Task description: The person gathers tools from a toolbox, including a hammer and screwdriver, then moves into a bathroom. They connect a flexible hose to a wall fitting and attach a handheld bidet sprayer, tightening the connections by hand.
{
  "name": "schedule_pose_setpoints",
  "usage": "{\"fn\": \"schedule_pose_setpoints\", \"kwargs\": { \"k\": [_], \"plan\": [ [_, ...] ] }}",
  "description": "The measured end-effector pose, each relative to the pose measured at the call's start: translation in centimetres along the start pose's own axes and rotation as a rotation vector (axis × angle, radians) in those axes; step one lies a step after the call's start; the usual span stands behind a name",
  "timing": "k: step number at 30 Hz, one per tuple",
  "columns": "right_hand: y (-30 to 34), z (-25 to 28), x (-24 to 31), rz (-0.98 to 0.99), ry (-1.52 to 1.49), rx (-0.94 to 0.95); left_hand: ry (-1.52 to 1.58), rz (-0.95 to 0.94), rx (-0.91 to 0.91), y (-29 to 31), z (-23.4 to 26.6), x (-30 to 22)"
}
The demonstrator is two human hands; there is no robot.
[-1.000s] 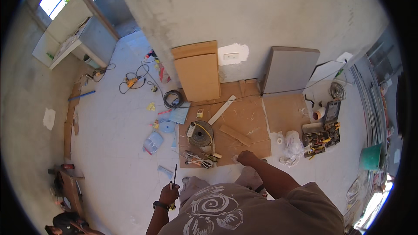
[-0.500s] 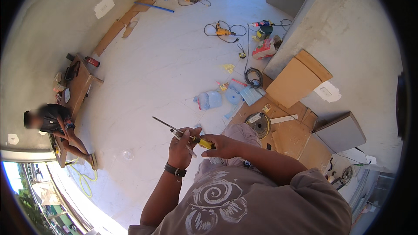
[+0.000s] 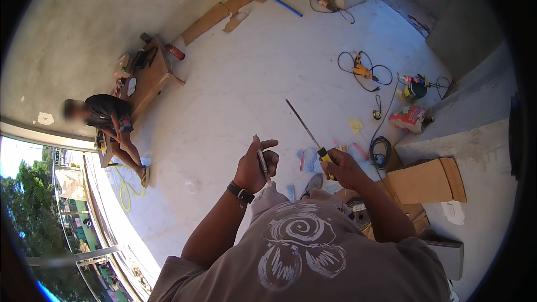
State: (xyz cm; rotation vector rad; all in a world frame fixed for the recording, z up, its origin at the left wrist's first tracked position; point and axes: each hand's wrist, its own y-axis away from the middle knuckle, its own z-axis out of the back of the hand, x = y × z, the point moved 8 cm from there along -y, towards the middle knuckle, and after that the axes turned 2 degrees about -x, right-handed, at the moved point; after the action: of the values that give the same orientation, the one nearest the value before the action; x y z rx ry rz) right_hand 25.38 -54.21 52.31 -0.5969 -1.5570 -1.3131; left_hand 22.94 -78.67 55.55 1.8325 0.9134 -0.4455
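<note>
Separated since the earlier frame, both hands now sit at frame centre. Left hand (image 3: 256, 169) closes around a thin pale rod (image 3: 261, 161). Right hand (image 3: 342, 169) grips a yellow-handled screwdriver (image 3: 311, 136), its shaft pointing to the upper left. Nothing is joined yet. A seated person (image 3: 106, 118) works at left; cardboard (image 3: 426, 180) lies at right.

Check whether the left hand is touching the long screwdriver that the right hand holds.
Apart. The head view shows bare floor between the left hand, which holds a thin pale stick, and the screwdriver gripped by the right hand.
</note>
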Motion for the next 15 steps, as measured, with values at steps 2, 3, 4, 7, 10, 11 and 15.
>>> {"fn": "schedule_pose_setpoints", "kwargs": {
  "k": [2,3,4,7,10,11,15],
  "plan": [
    [-2.3,1.8,3.1,0.067,-0.130,0.015,0.090,-0.055,0.088,-2.7,-2.3,-3.0],
    [-3.5,2.9,5.1,0.129,-0.182,0.015,0.008,-0.044,0.024,-3.9,-2.5,-4.2],
    [-4.6,3.6,6.9,0.159,-0.227,0.001,-0.040,-0.057,0.017,-5.0,-3.4,-5.4],
    [-8.5,6.5,10.8,0.126,-0.032,-0.065,-0.279,-0.069,0.031,-8.8,-5.6,-9.0],
    [-13.6,9.4,12.4,-0.004,-0.035,-0.131,-0.569,-0.068,0.135,-14.0,-7.2,-11.4],
    [-15.9,10.5,13.1,-0.018,0.002,-0.138,-0.665,-0.071,0.156,-16.3,-7.7,-12.1],
    [-25.5,14.4,17.5,0.013,-0.041,-0.148,-0.933,-0.039,0.426,-25.9,-11.0,-16.5]
  ]
}}
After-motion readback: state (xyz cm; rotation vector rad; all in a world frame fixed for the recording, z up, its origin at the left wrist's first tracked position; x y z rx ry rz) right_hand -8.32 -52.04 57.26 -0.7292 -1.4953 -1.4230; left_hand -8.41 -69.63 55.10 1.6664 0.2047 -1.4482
